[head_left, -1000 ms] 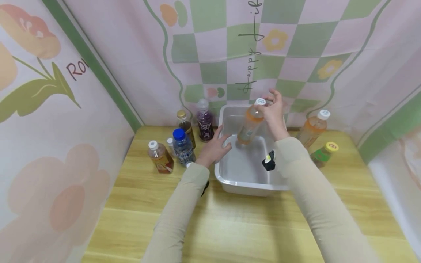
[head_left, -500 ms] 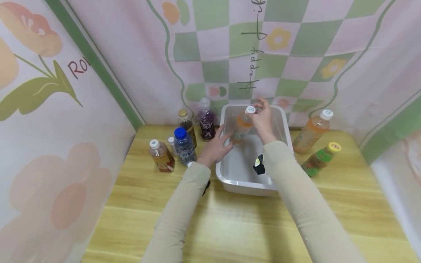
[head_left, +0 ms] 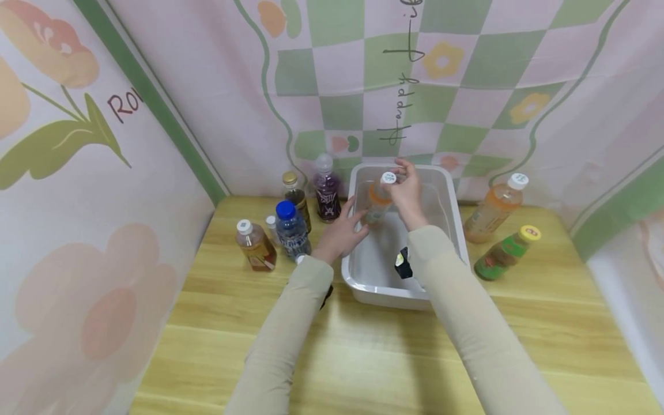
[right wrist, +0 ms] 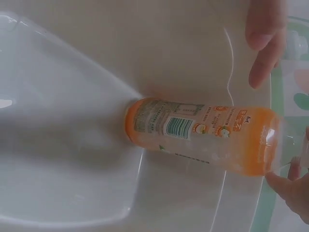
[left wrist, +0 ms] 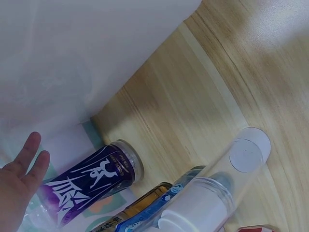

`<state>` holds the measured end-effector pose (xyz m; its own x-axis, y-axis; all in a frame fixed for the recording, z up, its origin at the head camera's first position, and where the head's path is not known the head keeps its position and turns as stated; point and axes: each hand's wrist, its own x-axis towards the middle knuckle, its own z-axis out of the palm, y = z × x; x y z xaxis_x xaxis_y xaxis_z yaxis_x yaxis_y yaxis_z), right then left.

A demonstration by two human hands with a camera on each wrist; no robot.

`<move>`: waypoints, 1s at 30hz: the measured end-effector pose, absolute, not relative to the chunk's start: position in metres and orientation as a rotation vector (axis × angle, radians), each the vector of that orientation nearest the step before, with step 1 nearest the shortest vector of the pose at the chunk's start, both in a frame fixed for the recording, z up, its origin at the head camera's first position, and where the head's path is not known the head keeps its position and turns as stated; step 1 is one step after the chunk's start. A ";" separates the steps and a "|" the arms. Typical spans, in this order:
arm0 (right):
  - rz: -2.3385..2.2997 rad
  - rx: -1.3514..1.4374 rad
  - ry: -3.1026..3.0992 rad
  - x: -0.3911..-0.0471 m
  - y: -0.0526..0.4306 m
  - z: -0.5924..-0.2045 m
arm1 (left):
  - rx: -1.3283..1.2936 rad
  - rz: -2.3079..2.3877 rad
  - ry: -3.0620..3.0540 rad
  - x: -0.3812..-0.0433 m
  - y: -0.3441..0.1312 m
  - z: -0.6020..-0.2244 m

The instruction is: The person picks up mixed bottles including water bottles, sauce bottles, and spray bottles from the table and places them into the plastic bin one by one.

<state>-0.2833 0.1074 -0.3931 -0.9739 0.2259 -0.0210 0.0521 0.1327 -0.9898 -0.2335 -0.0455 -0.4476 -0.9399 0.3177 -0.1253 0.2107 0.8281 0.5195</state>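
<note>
We noted orange bottle (right wrist: 203,135) inside white tub (head_left: 373,259), toward tub's far left corner, leaning, cap upward; could not tell if base touched tub floor. Right hand (head_left: 407,196) over tub: thumb and fingers pinched bottle near cap, closed to about neck's width, bottle's body below fingertips. Left hand (head_left: 338,233) at tub's left rim, fingers spread, gripping nothing. We logged purple bottle (head_left: 327,195) left of tub, second orange bottle (head_left: 490,214) right of tub.
</note>
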 end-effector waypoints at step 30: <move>2.031 -0.166 -2.296 -0.289 0.116 -0.398 | 0.411 0.768 2.800 -0.232 -0.045 -0.446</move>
<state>-0.2894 0.1156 -0.3976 -0.9916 0.1283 -0.0180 0.0335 0.1197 -0.9922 -0.2319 -0.0451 -0.4458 -0.9394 0.3188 -0.1257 0.2100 0.8254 0.5240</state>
